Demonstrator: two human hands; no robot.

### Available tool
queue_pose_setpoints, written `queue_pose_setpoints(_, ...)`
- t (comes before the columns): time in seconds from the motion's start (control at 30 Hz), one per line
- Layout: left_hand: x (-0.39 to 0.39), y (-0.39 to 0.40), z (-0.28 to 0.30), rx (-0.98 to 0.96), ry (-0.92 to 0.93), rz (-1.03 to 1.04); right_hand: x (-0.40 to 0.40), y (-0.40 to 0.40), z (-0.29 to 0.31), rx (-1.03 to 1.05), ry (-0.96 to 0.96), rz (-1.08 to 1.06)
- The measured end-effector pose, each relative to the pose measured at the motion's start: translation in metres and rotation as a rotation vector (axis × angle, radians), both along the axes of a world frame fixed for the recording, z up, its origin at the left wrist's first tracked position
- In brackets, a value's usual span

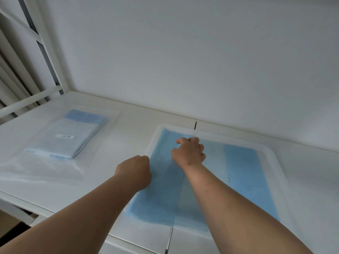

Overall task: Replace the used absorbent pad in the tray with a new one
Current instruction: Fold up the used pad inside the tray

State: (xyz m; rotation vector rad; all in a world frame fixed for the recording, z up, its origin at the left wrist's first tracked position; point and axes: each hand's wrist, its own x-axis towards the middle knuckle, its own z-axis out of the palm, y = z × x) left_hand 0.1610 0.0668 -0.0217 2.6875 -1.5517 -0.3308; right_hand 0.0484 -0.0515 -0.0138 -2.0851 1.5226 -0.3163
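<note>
Gripping the blue absorbent pad (244, 173) in the tray (275, 153) near the bench's back edge, left hand (135, 171) and right hand (190, 153) both curled tight; best peeling evenly, keeping it level.

A translucent tray (271, 153) is seen on a white table (128, 129) against a white wall (183, 52). A blue absorbent pad (244, 173) is spread in the tray. The left hand (134, 171), fingers curled, is placed at the pad's left edge; the right hand (189, 151), fingers curled, is held over its middle. A clear bag of folded pads (71, 134) is laid well apart at left.
</note>
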Motion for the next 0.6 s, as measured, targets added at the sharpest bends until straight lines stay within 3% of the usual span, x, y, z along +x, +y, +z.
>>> queue_pose_setpoints(0.33, 0.009, -0.001, -0.005, 0.000, 0.084, -0.013, 0.033, 0.006, -0.011, -0.049, 0.217, 0.221)
queue_pose_setpoints(0.6, 0.013, -0.001, -0.003, -0.006, 0.133, -0.037, 0.052, 0.004, -0.017, -0.063, 0.328, 0.248)
